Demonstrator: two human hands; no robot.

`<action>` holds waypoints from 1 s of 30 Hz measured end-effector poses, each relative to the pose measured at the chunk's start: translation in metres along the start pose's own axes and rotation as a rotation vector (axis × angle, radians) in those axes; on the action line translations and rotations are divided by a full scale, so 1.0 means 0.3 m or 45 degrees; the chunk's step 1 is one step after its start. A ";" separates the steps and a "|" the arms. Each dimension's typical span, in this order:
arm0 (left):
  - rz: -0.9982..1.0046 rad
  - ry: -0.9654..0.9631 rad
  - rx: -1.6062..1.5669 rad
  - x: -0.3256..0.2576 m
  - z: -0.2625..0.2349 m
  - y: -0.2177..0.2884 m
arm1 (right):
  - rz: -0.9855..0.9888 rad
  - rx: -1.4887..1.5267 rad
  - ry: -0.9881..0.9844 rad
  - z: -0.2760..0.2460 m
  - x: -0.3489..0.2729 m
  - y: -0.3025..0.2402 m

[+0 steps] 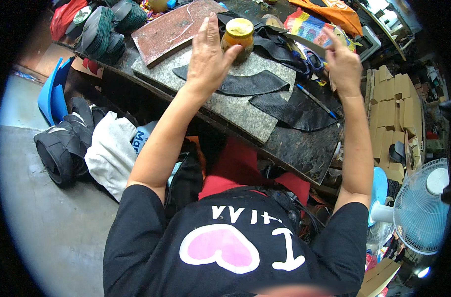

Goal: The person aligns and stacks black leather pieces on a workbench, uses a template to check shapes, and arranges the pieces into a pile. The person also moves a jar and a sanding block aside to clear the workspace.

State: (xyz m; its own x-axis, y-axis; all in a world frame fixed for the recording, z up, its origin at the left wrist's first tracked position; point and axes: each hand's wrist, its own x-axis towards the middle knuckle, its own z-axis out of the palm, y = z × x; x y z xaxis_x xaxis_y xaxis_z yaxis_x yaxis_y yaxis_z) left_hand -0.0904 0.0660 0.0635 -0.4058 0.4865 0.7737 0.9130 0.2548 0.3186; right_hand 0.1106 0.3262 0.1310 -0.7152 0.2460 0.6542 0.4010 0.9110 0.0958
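My left hand [209, 58] is open, its fingers stretched up and its thumb apart. The thumb overlaps a glass jar [239, 39] with a yellow lid; whether it touches the jar I cannot tell. Under that hand, a curved black leather strip [250, 84] lies on a speckled grey stone slab [230, 111]. Beside it a second black leather strip [292, 115] reaches off the slab onto the dark bench. My right hand [344, 67] hovers at the bench's right side, index finger raised and the others partly bent, nothing visible in it. Close by are blue-handled scissors [314, 60] and a blue pen [317, 101].
A reddish stone block [171, 32] sits on the slab's far left. Behind it are rolls of dark green cord [104, 34]. Flat cardboard boxes [394, 109] are stacked at right, above a white fan [421, 205]. Black rolls [62, 153] and white cloth [111, 153] lie left.
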 end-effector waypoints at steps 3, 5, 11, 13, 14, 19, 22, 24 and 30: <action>0.125 -0.296 -0.140 -0.053 -0.128 -0.002 | 0.017 0.006 0.165 -0.142 -0.002 0.027; 0.278 -0.514 -0.287 -0.085 -0.160 0.016 | 0.123 0.048 0.165 -0.230 -0.007 0.041; 0.247 -0.772 -0.047 -0.090 -0.136 0.056 | 0.173 0.230 0.212 -0.388 -0.065 0.061; 0.200 -0.836 -0.105 -0.074 -0.131 0.072 | 0.220 0.220 0.168 -0.435 -0.109 0.071; 0.140 -0.916 -0.102 -0.063 -0.130 0.085 | 0.211 0.232 0.191 -0.460 -0.128 0.078; 0.203 -0.764 -0.242 0.028 -0.107 0.198 | 0.257 0.252 0.217 -0.610 -0.201 0.129; 0.253 -0.652 -0.278 0.089 0.002 0.315 | 0.334 0.201 0.377 -0.666 -0.212 0.164; 0.309 -0.693 -0.248 0.099 0.101 0.402 | 0.415 0.293 0.479 -0.670 -0.215 0.175; 0.291 -0.406 -0.442 0.033 0.181 0.419 | 0.297 0.399 0.342 -0.632 -0.206 0.103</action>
State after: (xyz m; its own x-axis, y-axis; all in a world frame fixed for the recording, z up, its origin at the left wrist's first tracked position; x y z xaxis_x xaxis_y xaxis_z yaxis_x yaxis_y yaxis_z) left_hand 0.0181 0.1482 0.0813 -0.1377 0.7413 0.6569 0.9180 -0.1535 0.3657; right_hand 0.2758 0.2764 0.2359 -0.4367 0.3996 0.8060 0.3120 0.9076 -0.2809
